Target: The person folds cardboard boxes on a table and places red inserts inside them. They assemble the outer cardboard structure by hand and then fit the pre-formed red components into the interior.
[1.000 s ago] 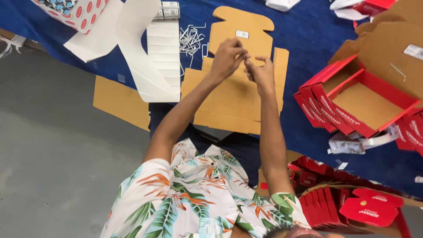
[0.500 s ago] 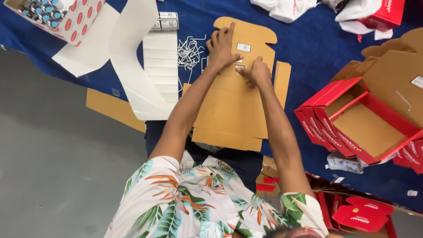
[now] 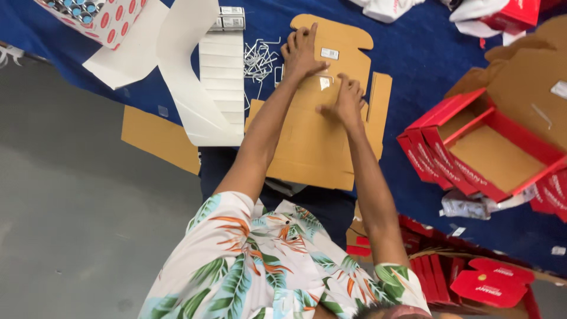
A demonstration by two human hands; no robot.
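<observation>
A flat brown cardboard sheet is spread on the blue table, near the middle of the edge closest to the person. It is cut into a box shape but not folded yet. Both hands are laid on its far half.

The left hand is pressed flat on the cardboard near its far end, with the fingers spread out and pointing away from the person. Nothing is gripped by it — the sheet is only held down. A small white sticker is seen just beside this hand, on the cardboard.

The right hand is rested on the cardboard a little closer to the person. Its fingers are bent and its fingertips are pushed onto the sheet, close to a small shiny bit. Whether anything is pinched cannot be told.

A pile of thin metal clips is seen on the table just beside the left hand. Past the clips, a stack of white card strips is laid, and a spotted box of little tubs sits at the far corner beyond it. Open red boxes are kept well apart from the right hand — toward the table's other end.
</observation>
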